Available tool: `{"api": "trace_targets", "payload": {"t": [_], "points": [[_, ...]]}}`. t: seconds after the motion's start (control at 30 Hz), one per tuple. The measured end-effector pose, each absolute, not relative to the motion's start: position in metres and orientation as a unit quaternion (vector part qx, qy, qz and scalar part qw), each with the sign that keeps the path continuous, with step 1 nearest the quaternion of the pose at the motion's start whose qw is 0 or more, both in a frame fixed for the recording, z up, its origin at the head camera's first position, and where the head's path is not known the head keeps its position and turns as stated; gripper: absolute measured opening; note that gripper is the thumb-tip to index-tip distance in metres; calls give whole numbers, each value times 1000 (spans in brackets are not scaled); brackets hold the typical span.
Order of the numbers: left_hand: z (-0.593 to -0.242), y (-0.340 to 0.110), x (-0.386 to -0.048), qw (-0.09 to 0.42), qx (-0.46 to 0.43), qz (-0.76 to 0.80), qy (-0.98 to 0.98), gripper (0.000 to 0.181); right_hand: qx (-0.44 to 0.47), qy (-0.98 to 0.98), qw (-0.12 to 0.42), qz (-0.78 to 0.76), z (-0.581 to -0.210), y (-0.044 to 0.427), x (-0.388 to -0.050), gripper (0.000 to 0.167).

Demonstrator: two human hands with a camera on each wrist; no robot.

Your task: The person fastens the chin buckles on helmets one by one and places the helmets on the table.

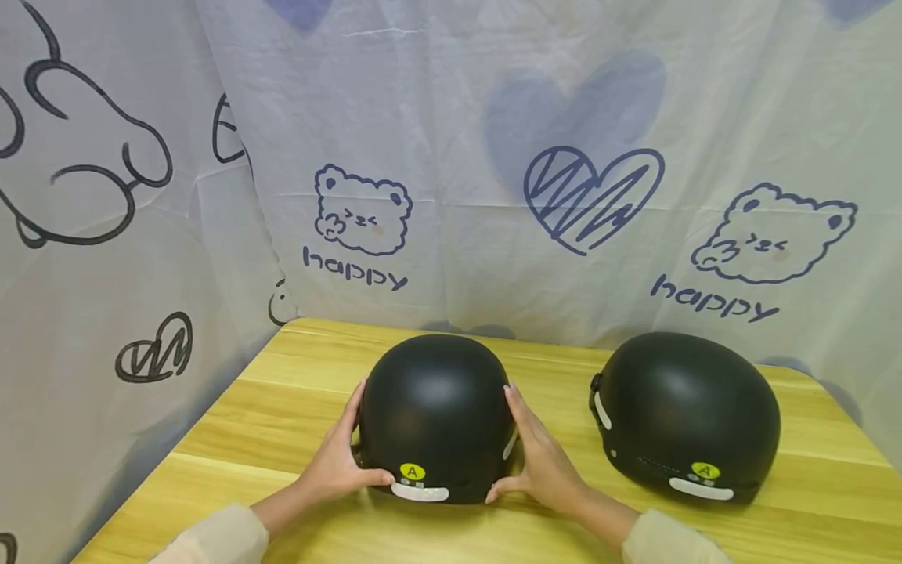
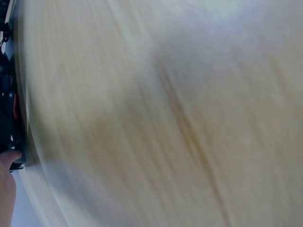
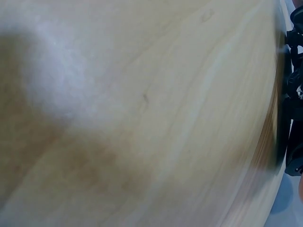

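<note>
Both hands grip a black helmet (image 1: 433, 415) from its two sides, above the middle of the wooden table. It has a round yellow "A" sticker and a white strip low on the side facing me. My left hand (image 1: 338, 462) holds the left side, thumb beside the white strip. On the opposite side is my right hand (image 1: 543, 462), fingers along the shell and thumb at the lower edge. Dark helmet parts (image 2: 9, 109) show at the left wrist view's edge, and similar dark parts (image 3: 294, 94) in the right wrist view. Whether the helmet touches the table I cannot tell.
A second black helmet (image 1: 690, 415), also with a yellow sticker and white strips, rests on the table (image 1: 282, 407) to the right. A white curtain (image 1: 451, 117) with bear and heart drawings hangs behind, and another patterned cloth (image 1: 84, 282) hangs on the left.
</note>
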State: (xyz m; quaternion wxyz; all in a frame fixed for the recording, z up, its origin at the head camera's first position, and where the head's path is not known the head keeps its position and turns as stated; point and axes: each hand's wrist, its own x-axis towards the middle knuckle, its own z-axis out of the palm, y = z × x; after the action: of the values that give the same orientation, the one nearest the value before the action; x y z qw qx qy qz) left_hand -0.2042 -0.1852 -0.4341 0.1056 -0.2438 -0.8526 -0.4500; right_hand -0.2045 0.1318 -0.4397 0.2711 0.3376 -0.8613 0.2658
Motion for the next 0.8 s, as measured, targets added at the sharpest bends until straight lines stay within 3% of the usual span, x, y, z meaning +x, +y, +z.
{"api": "trace_targets", "payload": {"t": [0.3, 0.8], "points": [[-436, -182, -211, 114, -233, -440, -860, 132, 320, -879, 235, 262, -440, 132, -209, 138], [-438, -178, -220, 124, -227, -420, -870, 133, 292, -894, 221, 257, -445, 131, -216, 139]]}}
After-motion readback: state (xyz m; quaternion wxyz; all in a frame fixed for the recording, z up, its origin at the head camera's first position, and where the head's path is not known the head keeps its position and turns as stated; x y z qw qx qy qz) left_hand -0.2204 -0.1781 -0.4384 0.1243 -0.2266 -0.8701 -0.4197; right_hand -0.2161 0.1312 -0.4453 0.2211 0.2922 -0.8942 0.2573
